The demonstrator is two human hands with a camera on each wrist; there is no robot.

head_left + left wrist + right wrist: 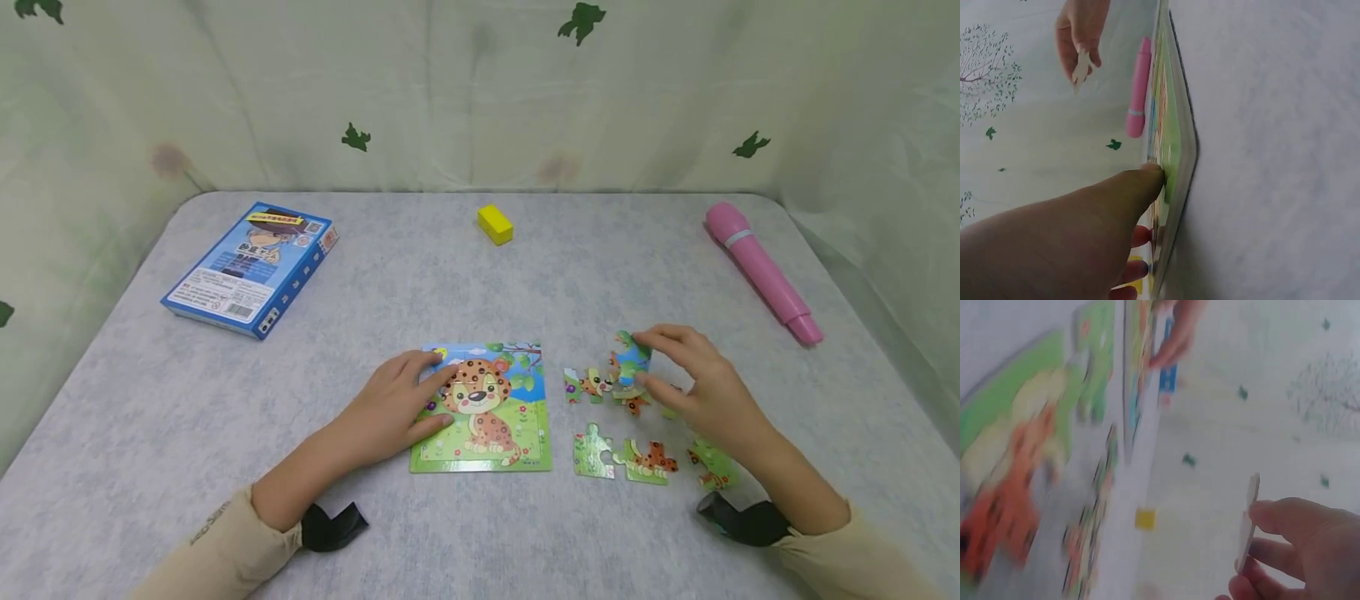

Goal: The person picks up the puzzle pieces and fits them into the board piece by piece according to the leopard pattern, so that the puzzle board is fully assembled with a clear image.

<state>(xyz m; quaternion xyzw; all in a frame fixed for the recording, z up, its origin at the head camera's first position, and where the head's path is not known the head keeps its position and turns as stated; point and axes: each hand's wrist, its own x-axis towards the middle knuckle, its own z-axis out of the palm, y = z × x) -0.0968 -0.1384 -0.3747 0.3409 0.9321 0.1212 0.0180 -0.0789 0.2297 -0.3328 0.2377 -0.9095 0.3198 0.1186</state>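
A square leopard picture board (517, 433) lies flat on the table. My left hand (393, 404) rests on its left side, fingers and thumb spread; in the left wrist view the thumb (1147, 184) touches the green edge. To the right, my right hand (705, 387) pinches a puzzle piece (633, 358) between thumb and fingers, raised above the table. That piece shows edge-on in the right wrist view, a thin pale puzzle piece (1247, 525). Below and beside it lie several loose pieces, among them a green one (592, 452), a spotted one (651, 461) and a leopard-face one (592, 385).
A blue box (247, 267) lies at the back left. A yellow block (495, 225) sits at the back middle, and a pink microphone-shaped thing (765, 275) lies at the far right. Patterned curtain (480, 100) hangs behind the table.
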